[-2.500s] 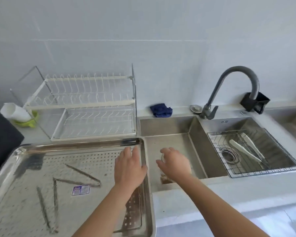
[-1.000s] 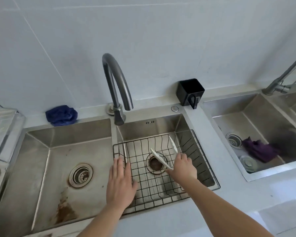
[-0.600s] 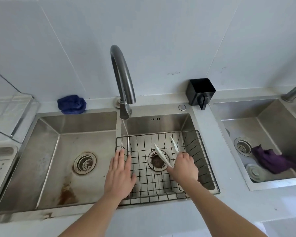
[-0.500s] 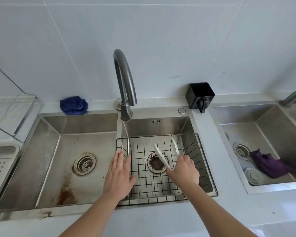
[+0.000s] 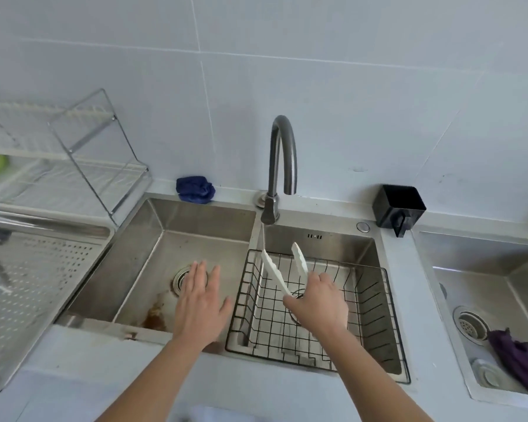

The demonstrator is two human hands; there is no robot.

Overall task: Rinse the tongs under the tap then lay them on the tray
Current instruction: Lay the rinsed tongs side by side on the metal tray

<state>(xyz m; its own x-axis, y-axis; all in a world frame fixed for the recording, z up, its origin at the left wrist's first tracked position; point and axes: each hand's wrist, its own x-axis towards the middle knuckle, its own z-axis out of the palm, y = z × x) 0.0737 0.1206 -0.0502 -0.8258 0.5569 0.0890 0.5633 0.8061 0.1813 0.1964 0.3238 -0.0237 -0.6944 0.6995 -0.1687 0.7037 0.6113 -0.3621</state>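
Observation:
My right hand (image 5: 319, 301) grips a pair of white tongs (image 5: 273, 271) by the hinge end, tips pointing away and up. The left tip sits in the thin stream of water falling from the grey tap (image 5: 279, 166). The tongs are held above the black wire basket (image 5: 375, 330) in the middle sink. Over the left sink basin my left hand (image 5: 200, 304) hovers flat with fingers spread, holding nothing. The perforated steel tray (image 5: 28, 284) lies at the far left, with metal tongs blurred on it.
A dish rack (image 5: 73, 159) stands behind the tray. A blue cloth (image 5: 195, 189) lies on the ledge left of the tap, a black holder (image 5: 399, 207) to its right. A third sink at the right holds a purple cloth (image 5: 518, 357).
My right hand has lifted the white tongs out of the wire basket and brought their left tip under the running water. My left hand has shifted left, off the basket edge.

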